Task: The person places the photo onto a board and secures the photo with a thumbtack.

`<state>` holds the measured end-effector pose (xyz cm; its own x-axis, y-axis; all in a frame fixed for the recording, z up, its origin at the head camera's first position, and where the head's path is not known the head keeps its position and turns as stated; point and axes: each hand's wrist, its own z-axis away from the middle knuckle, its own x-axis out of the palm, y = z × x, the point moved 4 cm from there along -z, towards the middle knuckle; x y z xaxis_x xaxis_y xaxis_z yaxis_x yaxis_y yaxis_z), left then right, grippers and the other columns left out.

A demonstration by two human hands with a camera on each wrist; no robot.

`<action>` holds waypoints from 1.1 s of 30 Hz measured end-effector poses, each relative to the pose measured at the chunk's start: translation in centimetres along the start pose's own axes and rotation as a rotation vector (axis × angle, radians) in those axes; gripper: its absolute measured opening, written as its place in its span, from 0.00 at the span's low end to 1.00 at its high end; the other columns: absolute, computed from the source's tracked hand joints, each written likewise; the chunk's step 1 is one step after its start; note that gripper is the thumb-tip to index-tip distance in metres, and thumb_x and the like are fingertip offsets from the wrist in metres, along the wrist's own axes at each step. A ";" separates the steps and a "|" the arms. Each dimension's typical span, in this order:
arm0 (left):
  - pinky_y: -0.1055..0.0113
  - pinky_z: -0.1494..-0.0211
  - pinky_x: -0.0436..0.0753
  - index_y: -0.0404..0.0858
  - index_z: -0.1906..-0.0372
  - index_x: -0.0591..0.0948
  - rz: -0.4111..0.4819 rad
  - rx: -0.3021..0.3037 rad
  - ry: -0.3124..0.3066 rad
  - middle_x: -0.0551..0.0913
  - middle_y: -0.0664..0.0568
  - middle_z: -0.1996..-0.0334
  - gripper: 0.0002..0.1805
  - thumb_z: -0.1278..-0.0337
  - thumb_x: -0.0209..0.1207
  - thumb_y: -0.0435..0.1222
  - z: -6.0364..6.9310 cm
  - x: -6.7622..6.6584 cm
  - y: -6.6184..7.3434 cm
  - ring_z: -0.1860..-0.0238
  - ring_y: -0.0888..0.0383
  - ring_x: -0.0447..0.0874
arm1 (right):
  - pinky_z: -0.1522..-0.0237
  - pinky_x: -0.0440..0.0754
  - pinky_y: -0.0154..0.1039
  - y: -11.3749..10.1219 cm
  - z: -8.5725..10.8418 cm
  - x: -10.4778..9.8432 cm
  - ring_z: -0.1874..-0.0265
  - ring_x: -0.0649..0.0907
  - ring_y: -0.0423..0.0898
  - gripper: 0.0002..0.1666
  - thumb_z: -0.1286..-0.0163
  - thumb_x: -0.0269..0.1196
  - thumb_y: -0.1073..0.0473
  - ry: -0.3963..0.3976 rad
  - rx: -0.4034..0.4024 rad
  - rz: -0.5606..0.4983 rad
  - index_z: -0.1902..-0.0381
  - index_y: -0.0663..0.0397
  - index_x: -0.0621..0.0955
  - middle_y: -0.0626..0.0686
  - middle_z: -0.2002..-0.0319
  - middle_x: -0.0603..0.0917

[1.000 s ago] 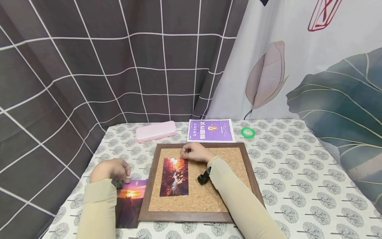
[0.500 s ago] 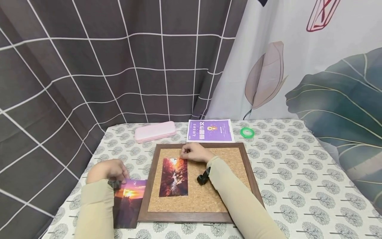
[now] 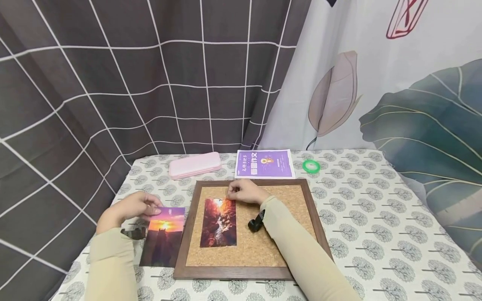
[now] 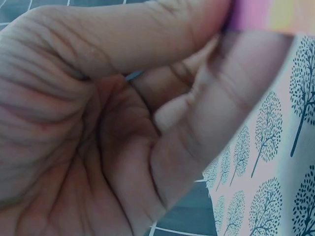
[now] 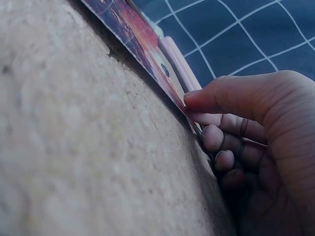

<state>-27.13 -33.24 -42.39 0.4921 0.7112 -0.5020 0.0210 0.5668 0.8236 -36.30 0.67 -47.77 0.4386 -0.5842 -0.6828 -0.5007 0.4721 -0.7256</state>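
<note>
Sunset photo (image 3: 163, 240): one, upright format, just left of the cork board (image 3: 260, 251); I see the left hand (image 3: 132, 207) pinching its upper left corner between thumb and finger. 
Stream photo (image 3: 219, 223): one, red and dark, on the left half of the brown-framed board; the right hand (image 3: 246, 191) pinches its upper right corner. 
Beyond the board I log, left to right: one pink case (image 3: 195, 165), one purple printed sheet (image 3: 265, 164), one green ring (image 3: 311, 166). 
Tabletop (image 3: 376, 234): tree-print covering. 
Behind it I list a dark curtain (image 3: 132, 25), white-gridded.
</note>
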 end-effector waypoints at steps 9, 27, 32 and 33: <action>0.62 0.64 0.86 0.21 0.54 0.80 0.051 0.042 0.148 0.82 0.49 0.69 0.13 0.38 0.63 0.28 0.4 -1.3 -0.4 0.70 0.60 0.83 | 0.58 0.77 0.36 -0.6 0.4 -0.2 0.68 0.78 0.39 0.06 0.35 0.69 0.56 -0.002 0.001 -0.010 0.71 0.48 0.83 0.43 0.70 0.84; 0.53 0.61 0.87 0.20 0.47 0.77 0.150 0.111 0.320 0.84 0.45 0.67 0.19 0.35 0.64 0.32 -1.1 -0.7 1.3 0.72 0.55 0.87 | 0.65 0.78 0.33 -1.5 0.4 -0.8 0.74 0.78 0.37 0.03 0.32 0.64 0.58 0.029 -0.111 0.115 0.67 0.50 0.82 0.42 0.73 0.82; 0.52 0.63 0.87 0.22 0.48 0.78 0.155 0.163 0.314 0.83 0.43 0.66 0.18 0.36 0.64 0.31 -2.5 0.5 2.9 0.72 0.53 0.87 | 0.59 0.80 0.35 -2.0 1.1 -1.9 0.68 0.82 0.38 0.06 0.30 0.64 0.56 0.010 -0.129 0.147 0.59 0.49 0.85 0.44 0.65 0.86; 0.50 0.63 0.87 0.22 0.48 0.78 0.153 0.174 0.312 0.83 0.42 0.66 0.18 0.36 0.64 0.32 -2.8 0.8 3.3 0.72 0.53 0.87 | 0.57 0.80 0.35 -2.1 1.2 -2.2 0.65 0.83 0.38 0.07 0.30 0.64 0.56 0.001 -0.132 0.156 0.57 0.48 0.86 0.44 0.63 0.87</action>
<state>-29.13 -29.65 -40.78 0.2129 0.8898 -0.4037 0.1283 0.3841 0.9143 -35.32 1.73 -44.87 0.3474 -0.5111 -0.7862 -0.6562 0.4665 -0.5931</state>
